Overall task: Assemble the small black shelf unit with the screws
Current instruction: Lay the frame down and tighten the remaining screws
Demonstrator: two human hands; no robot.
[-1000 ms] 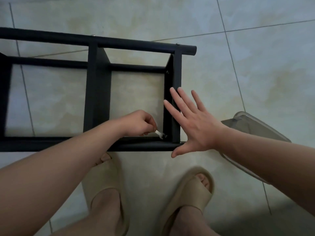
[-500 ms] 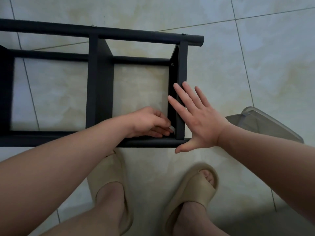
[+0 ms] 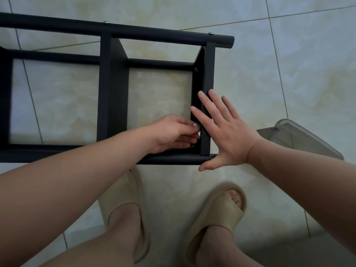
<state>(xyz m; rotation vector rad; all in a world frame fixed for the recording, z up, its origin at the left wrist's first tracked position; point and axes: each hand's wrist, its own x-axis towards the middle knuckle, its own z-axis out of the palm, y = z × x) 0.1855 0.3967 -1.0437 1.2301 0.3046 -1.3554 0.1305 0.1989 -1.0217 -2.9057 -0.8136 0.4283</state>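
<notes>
The black shelf unit (image 3: 112, 89) lies on its side on the tiled floor, its frame of tubes and flat panels open toward me. My left hand (image 3: 173, 132) reaches inside the frame at the near right corner and pinches a small silver tool (image 3: 195, 124) against the inner face of the end panel (image 3: 207, 78). A screw (image 3: 192, 146) sits just below its fingers, and another screw (image 3: 196, 69) shows higher on the same panel. My right hand (image 3: 227, 132) lies flat with straight spread fingers pressed on the end panel's outer edge.
A translucent grey plastic container (image 3: 300, 139) lies on the floor right of the shelf, partly behind my right forearm. My feet in beige slides (image 3: 217, 214) stand just in front of the shelf's near tube. Two screw heads show on the far top tube.
My left hand has shifted right and slightly up into the corner, its fingers now uncurled around the tool near the panel. My right hand stays flat on the end panel.
</notes>
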